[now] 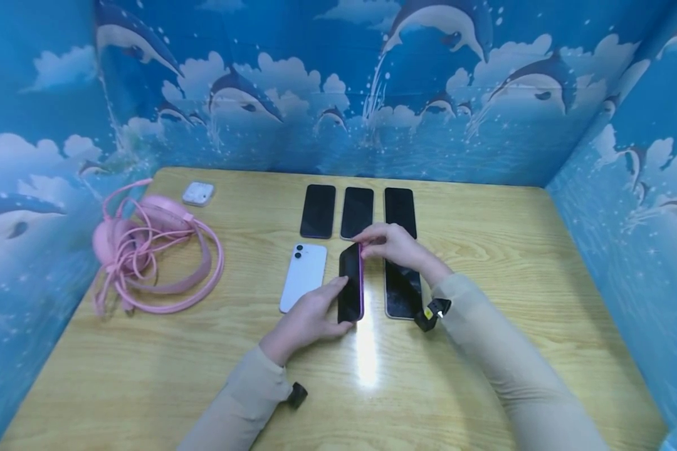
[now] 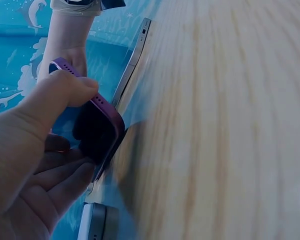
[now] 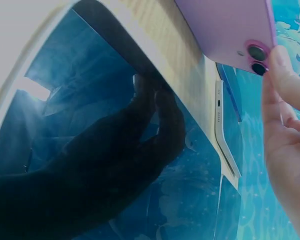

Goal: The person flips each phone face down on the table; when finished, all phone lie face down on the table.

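Left hand (image 1: 310,319) and right hand (image 1: 395,245) pinch opposite ends of the purple phone (image 1: 351,283), tilting it on edge off the desk (image 1: 485,351) between neighbouring phones.

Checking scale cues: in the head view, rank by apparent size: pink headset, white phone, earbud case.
1. Pink headset with its coiled cable, largest by far.
2. White phone, lying camera side up.
3. Earbud case, smallest, though it sits farther from the camera.
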`<move>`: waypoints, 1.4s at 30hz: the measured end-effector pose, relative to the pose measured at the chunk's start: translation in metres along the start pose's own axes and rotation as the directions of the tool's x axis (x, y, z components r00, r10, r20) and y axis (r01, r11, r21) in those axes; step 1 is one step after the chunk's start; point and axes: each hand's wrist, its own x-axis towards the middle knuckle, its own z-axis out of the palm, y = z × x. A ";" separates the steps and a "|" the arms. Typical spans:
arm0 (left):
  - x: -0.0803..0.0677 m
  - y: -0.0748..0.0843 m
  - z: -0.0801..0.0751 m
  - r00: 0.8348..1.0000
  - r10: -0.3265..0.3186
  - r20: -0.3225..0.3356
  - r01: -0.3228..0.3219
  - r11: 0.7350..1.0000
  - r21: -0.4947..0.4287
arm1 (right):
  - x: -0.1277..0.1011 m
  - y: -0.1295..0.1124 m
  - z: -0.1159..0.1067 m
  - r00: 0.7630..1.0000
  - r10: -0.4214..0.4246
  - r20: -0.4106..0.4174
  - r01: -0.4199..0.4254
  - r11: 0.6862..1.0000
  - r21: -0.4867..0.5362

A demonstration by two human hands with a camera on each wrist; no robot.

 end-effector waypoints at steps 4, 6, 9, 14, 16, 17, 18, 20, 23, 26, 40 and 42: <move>0.000 0.000 -0.001 0.999 -0.033 0.009 0.033 0.999 -0.022 | 0.001 0.000 0.004 1.000 -0.022 -0.017 0.022 1.000 0.013; 0.000 0.000 -0.002 0.999 -0.044 0.011 0.044 0.998 -0.036 | 0.002 0.002 0.007 1.000 -0.026 -0.015 0.026 0.999 0.035; 0.000 0.001 -0.002 0.999 -0.052 0.012 0.053 0.997 -0.058 | 0.004 0.003 0.010 1.000 -0.008 -0.004 0.008 0.998 0.056; -0.001 0.001 -0.003 0.998 -0.060 0.017 0.061 0.995 -0.075 | 0.003 0.003 0.013 1.000 0.015 -0.005 -0.015 0.998 0.055; -0.001 0.001 -0.003 0.998 -0.066 0.020 0.067 0.995 -0.073 | 0.003 0.003 0.014 1.000 0.011 -0.006 -0.011 0.998 0.056; -0.001 0.001 -0.003 0.997 -0.071 0.023 0.072 0.995 -0.069 | 0.003 0.003 0.015 1.000 0.012 -0.007 -0.012 0.998 0.054; -0.001 0.001 -0.003 0.997 -0.075 0.027 0.077 0.995 -0.069 | 0.003 0.003 0.015 1.000 0.008 -0.009 -0.007 0.999 0.050; -0.001 0.002 -0.003 0.996 -0.080 0.030 0.082 0.994 -0.067 | 0.004 0.003 0.016 1.000 -0.003 -0.014 0.004 0.999 0.040; 0.000 0.003 -0.004 0.996 -0.080 0.030 0.082 0.994 -0.069 | 0.006 0.001 0.016 1.000 -0.012 -0.028 0.013 1.000 0.014; 0.001 0.004 -0.005 0.996 -0.084 0.030 0.086 0.993 -0.079 | 0.006 0.001 0.016 0.999 -0.011 -0.032 0.011 1.000 0.006; -0.002 0.008 -0.008 0.983 -0.168 0.069 0.173 0.981 -0.082 | 0.008 -0.002 0.021 1.000 -0.027 -0.011 0.027 1.000 0.009; -0.003 0.008 -0.008 0.985 -0.163 0.059 0.166 0.985 -0.056 | 0.008 -0.003 0.021 0.999 -0.033 -0.003 0.033 0.999 0.009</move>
